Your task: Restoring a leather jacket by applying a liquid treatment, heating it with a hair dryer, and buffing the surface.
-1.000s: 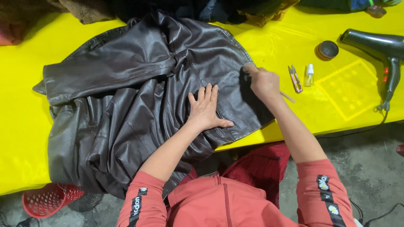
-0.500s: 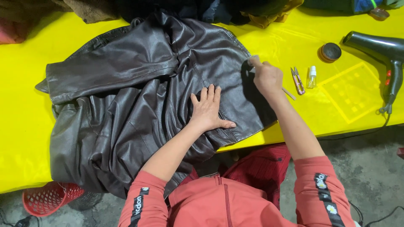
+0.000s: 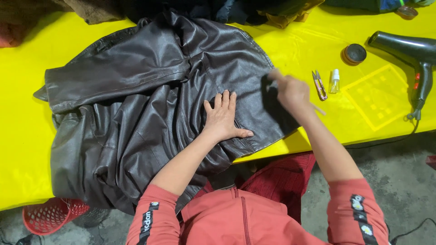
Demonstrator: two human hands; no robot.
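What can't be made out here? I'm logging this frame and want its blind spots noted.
Head view only:
- Right hand: motion-blurred; the thin tool it holds can't be identified.
- Dark leather jacket: its lower edge hangs off the yellow table.
- Hair dryer: cut off by the right edge.
- Left hand: palm hidden, pressed flat on the jacket.

A dark leather jacket [image 3: 150, 118] lies spread on the yellow bench [image 3: 22, 149]. The left hand [image 3: 222, 119] presses flat on it, while the blurred right hand [image 3: 293, 93] holds a thin stick at the jacket's edge, near small snips [image 3: 319, 85] and a little bottle [image 3: 334, 81].
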